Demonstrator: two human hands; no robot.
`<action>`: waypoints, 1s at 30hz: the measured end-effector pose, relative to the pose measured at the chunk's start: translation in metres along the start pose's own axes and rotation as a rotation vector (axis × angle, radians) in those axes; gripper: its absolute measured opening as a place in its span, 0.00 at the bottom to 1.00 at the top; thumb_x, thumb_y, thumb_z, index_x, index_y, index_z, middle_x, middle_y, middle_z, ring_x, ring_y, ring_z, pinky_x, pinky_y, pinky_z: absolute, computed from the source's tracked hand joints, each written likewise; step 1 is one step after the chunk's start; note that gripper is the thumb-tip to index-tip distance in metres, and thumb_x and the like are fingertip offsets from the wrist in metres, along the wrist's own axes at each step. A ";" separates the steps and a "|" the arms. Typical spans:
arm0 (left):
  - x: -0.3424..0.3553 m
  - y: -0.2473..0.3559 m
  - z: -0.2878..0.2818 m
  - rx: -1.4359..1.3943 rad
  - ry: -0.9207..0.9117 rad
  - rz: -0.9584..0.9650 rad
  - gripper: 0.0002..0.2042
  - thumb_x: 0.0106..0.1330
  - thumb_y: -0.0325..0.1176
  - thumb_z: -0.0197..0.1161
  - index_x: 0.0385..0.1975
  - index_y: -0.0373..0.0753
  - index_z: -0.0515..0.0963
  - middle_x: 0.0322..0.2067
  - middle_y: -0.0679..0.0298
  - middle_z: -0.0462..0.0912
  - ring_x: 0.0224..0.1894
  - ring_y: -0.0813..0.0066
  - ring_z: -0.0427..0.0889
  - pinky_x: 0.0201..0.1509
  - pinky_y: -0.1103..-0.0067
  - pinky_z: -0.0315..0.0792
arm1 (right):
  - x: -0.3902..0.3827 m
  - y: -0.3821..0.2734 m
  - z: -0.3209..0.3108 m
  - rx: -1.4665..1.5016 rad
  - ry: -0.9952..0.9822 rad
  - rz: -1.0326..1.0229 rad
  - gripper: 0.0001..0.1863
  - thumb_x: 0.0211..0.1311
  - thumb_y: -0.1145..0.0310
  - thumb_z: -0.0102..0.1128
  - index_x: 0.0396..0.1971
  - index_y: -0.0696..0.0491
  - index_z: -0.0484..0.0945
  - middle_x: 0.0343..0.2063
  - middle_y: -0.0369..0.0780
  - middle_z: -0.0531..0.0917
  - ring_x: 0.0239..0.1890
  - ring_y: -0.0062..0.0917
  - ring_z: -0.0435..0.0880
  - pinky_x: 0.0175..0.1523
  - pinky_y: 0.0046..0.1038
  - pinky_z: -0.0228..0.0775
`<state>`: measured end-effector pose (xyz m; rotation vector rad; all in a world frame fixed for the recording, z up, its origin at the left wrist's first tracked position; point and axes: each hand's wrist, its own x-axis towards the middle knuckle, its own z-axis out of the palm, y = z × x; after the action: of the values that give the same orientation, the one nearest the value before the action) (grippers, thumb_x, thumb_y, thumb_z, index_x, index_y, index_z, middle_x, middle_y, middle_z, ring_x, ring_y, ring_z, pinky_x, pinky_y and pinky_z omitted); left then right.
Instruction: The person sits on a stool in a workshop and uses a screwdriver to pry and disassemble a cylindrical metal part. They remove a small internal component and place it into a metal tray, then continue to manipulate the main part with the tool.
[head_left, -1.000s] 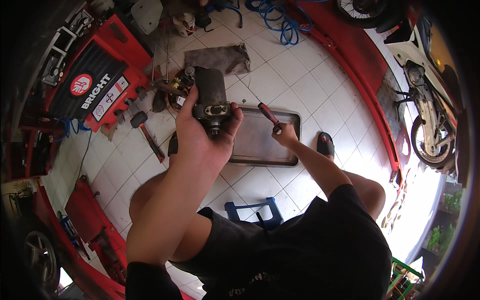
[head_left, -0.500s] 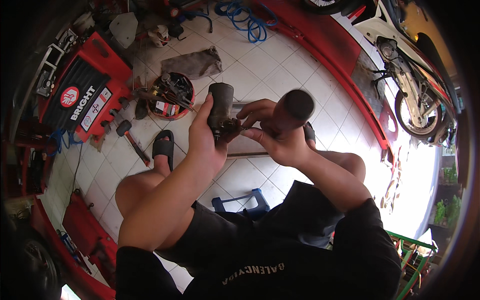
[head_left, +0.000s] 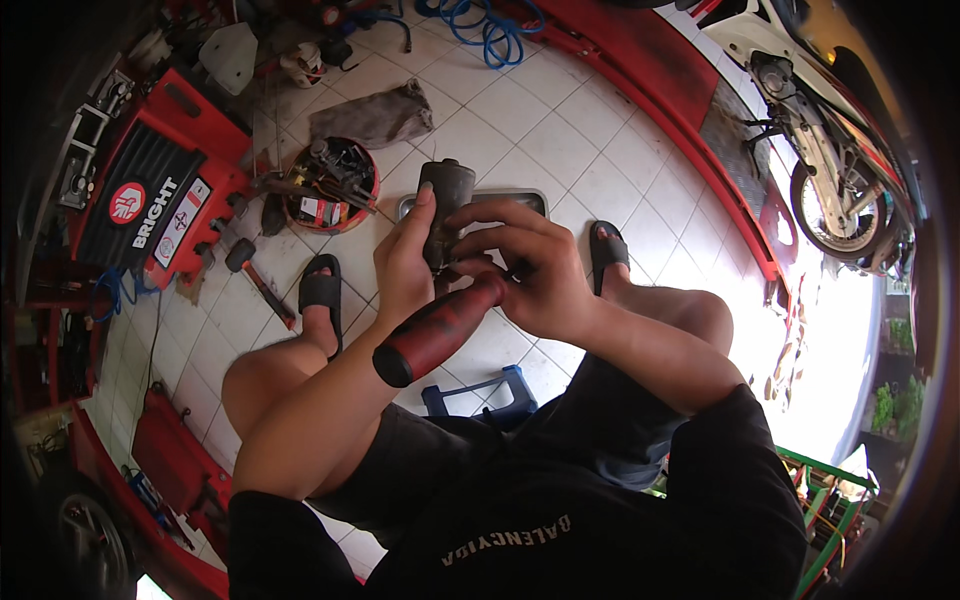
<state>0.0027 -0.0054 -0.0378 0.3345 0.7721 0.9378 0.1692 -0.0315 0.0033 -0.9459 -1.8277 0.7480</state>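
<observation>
And here the left hand (head_left: 404, 266), the nearer one, has its fingers clasped round the dark cylindrical motor (head_left: 451, 187), long axis near to far, just left of the right hand (head_left: 545, 275), whose bent fingers grip a red screwdriver handle (head_left: 440, 331).

White tiles with thin dark joints cover the floor (head_left: 570, 130). On them lie a grey rag (head_left: 370, 115), a round red tub (head_left: 373, 178) full of tools, a hammer (head_left: 262, 285) just beside the left of two black sandals (head_left: 320, 292), a partly hidden metal tray (head_left: 543, 203) and a coiled blue hose (head_left: 498, 64). A blue plastic frame (head_left: 518, 396) stands nearest the body.
</observation>
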 end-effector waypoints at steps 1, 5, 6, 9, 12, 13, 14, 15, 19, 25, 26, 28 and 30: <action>0.000 0.001 0.001 0.023 0.025 0.005 0.21 0.74 0.54 0.57 0.41 0.38 0.77 0.30 0.66 0.79 0.27 0.80 0.81 0.28 0.84 0.73 | 0.000 -0.002 0.000 -0.006 0.003 0.028 0.10 0.54 0.80 0.71 0.36 0.57 0.84 0.49 0.42 0.84 0.47 0.32 0.85 0.42 0.28 0.77; -0.007 0.005 0.010 0.072 0.019 0.081 0.23 0.73 0.55 0.58 0.41 0.36 0.78 0.30 0.66 0.80 0.26 0.81 0.80 0.27 0.84 0.72 | -0.003 -0.004 0.005 -0.016 0.056 0.039 0.11 0.53 0.81 0.71 0.37 0.56 0.85 0.48 0.40 0.84 0.39 0.24 0.85 0.35 0.23 0.74; -0.008 0.005 0.010 0.102 0.019 0.113 0.23 0.73 0.55 0.58 0.41 0.36 0.78 0.30 0.66 0.80 0.26 0.81 0.80 0.27 0.84 0.72 | -0.003 -0.001 0.008 -0.012 0.077 0.016 0.11 0.53 0.81 0.70 0.37 0.56 0.85 0.48 0.39 0.84 0.36 0.22 0.84 0.32 0.22 0.72; -0.012 0.004 0.022 0.138 0.094 0.213 0.23 0.72 0.54 0.59 0.42 0.35 0.79 0.31 0.66 0.80 0.27 0.81 0.81 0.27 0.84 0.73 | -0.004 -0.009 0.009 -0.055 0.089 0.074 0.12 0.51 0.82 0.70 0.37 0.55 0.85 0.47 0.38 0.84 0.31 0.19 0.83 0.29 0.22 0.70; -0.012 0.002 0.025 0.171 0.118 0.259 0.24 0.72 0.53 0.61 0.43 0.33 0.79 0.31 0.65 0.80 0.27 0.81 0.81 0.27 0.84 0.75 | -0.006 -0.015 0.003 -0.090 0.063 0.119 0.14 0.48 0.83 0.71 0.37 0.55 0.85 0.46 0.37 0.84 0.31 0.21 0.83 0.28 0.22 0.71; -0.012 0.001 0.024 0.186 0.111 0.266 0.24 0.72 0.53 0.61 0.43 0.33 0.79 0.31 0.65 0.80 0.27 0.81 0.81 0.28 0.84 0.75 | -0.007 -0.016 0.002 -0.094 0.066 0.115 0.14 0.47 0.84 0.70 0.36 0.55 0.85 0.46 0.38 0.84 0.34 0.25 0.85 0.31 0.25 0.74; -0.012 -0.001 0.026 0.185 0.112 0.259 0.23 0.72 0.53 0.61 0.43 0.33 0.79 0.31 0.65 0.80 0.27 0.81 0.81 0.28 0.84 0.75 | -0.008 -0.016 0.001 -0.097 0.069 0.111 0.15 0.46 0.84 0.70 0.36 0.56 0.84 0.45 0.39 0.84 0.37 0.30 0.86 0.34 0.28 0.78; -0.013 -0.002 0.026 0.186 0.113 0.253 0.23 0.72 0.52 0.61 0.43 0.33 0.79 0.31 0.65 0.80 0.27 0.81 0.81 0.28 0.84 0.75 | -0.009 -0.015 0.002 -0.099 0.071 0.106 0.15 0.45 0.85 0.69 0.36 0.56 0.84 0.44 0.40 0.84 0.40 0.34 0.87 0.37 0.31 0.81; -0.014 0.001 0.025 0.171 0.099 0.258 0.22 0.72 0.52 0.61 0.41 0.34 0.80 0.30 0.65 0.80 0.28 0.82 0.81 0.29 0.83 0.76 | -0.009 -0.006 0.008 -0.185 0.114 0.009 0.15 0.45 0.82 0.71 0.35 0.55 0.83 0.41 0.40 0.83 0.36 0.36 0.87 0.36 0.33 0.81; -0.005 -0.004 0.016 0.206 0.054 0.374 0.22 0.71 0.52 0.63 0.34 0.34 0.81 0.24 0.71 0.77 0.26 0.85 0.73 0.27 0.83 0.67 | 0.010 -0.025 0.008 -0.362 0.051 -0.139 0.12 0.47 0.84 0.70 0.33 0.58 0.83 0.37 0.43 0.85 0.36 0.35 0.88 0.36 0.31 0.81; -0.004 -0.011 0.016 0.139 0.060 0.400 0.21 0.71 0.52 0.63 0.32 0.35 0.81 0.23 0.71 0.76 0.25 0.85 0.71 0.26 0.82 0.66 | 0.006 -0.029 0.013 -0.347 0.067 -0.099 0.12 0.47 0.86 0.69 0.33 0.59 0.81 0.37 0.44 0.85 0.37 0.35 0.88 0.37 0.31 0.81; 0.006 -0.012 0.017 0.202 0.042 0.464 0.21 0.70 0.52 0.63 0.29 0.36 0.79 0.22 0.72 0.74 0.25 0.86 0.70 0.26 0.81 0.63 | 0.006 -0.023 0.014 -0.352 0.074 -0.163 0.12 0.49 0.86 0.68 0.33 0.59 0.80 0.37 0.46 0.85 0.36 0.37 0.88 0.39 0.30 0.81; 0.005 -0.015 0.015 0.216 0.048 0.510 0.21 0.70 0.52 0.64 0.30 0.36 0.79 0.21 0.72 0.74 0.25 0.84 0.70 0.26 0.79 0.63 | 0.006 -0.030 0.019 -0.329 0.061 -0.117 0.09 0.52 0.85 0.66 0.34 0.59 0.79 0.36 0.46 0.84 0.35 0.37 0.87 0.38 0.29 0.78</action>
<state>0.0242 -0.0087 -0.0383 0.7231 0.8521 1.3459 0.1417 -0.0442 0.0227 -1.0459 -1.9690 0.3477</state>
